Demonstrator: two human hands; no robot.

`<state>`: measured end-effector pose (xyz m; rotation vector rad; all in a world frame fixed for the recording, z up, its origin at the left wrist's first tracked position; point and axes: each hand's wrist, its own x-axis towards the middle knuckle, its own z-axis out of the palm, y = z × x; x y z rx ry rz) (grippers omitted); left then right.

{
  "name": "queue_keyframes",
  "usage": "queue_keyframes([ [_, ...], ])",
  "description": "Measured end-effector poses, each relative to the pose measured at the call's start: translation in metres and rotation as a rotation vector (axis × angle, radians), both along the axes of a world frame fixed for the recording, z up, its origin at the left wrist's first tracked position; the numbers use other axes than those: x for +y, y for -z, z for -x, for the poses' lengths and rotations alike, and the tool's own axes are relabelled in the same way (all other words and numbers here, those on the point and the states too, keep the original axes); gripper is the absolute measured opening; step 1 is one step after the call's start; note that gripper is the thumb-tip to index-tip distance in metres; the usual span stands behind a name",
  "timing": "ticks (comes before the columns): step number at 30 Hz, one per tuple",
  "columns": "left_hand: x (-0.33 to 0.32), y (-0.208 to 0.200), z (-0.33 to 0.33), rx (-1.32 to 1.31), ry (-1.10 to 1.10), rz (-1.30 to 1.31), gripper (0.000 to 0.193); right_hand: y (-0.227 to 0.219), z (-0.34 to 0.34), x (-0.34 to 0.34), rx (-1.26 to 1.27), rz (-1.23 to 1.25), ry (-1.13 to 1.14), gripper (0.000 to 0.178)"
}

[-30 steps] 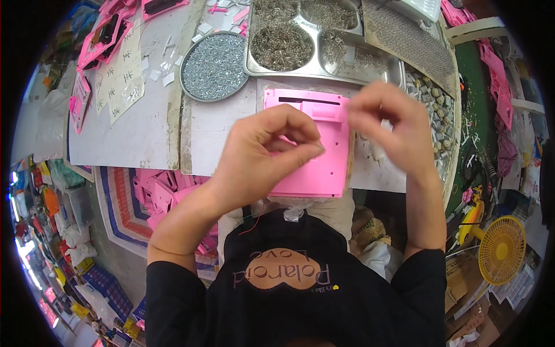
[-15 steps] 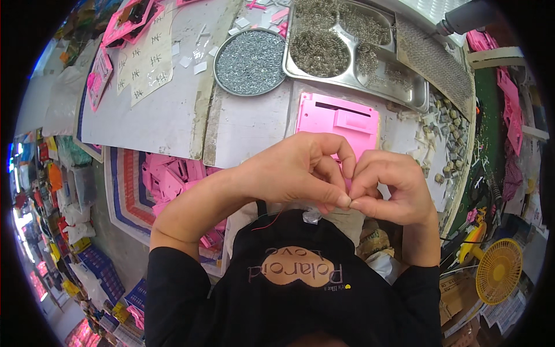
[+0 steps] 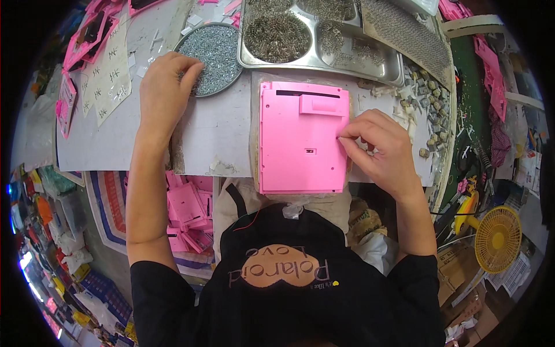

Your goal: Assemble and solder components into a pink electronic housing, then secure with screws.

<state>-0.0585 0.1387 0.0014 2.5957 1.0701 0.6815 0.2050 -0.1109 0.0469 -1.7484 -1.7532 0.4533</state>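
Observation:
A pink plastic housing (image 3: 298,165) lies flat in front of me, with a dark slot along its far end, a raised block and small holes. At its right edge, my right hand (image 3: 378,147) is closed in a pinch, fingertips touching or just above the surface. Whatever is in that pinch is too small to make out. My left hand (image 3: 165,87) reaches to the near left rim of a round tray (image 3: 240,72) full of small silver screws (image 3: 217,55). Its thumb and fingers curl together over the screws, and what they hold is hidden.
Beyond the housing stands a divided metal tray (image 3: 324,65) with many small springs (image 3: 277,37). Small metallic blocks (image 3: 430,107) and white pieces lie to the right. A striped bag (image 3: 110,202) holds pink housings (image 3: 188,205) below the table. A yellow fan (image 3: 498,240) is at lower right.
My hands have parted from their meeting point above the near end of the housing. The left moved far left to the screw tray; the right moved to the housing's edge. The whole view shifted slightly.

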Motion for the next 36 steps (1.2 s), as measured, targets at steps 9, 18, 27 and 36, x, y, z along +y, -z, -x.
queue_keyframes([
  [9,-0.005,-0.011,-0.003,0.019,-0.017,0.136,0.023,-0.01,-0.001,0.007,-0.244,-0.018,-0.174,0.016],
  [18,-0.152,-0.031,-0.064,-0.221,0.642,0.086,0.021,-0.016,-0.016,-0.011,-0.092,-0.036,-0.003,0.018],
  [27,-0.161,-0.018,-0.067,-0.083,0.692,-0.051,0.031,-0.006,-0.029,-0.04,-0.047,-0.006,0.053,0.02],
  [36,-0.116,-0.018,-0.04,-0.211,0.459,-0.071,0.033,-0.02,-0.045,-0.025,-0.051,-0.066,0.058,0.021],
])
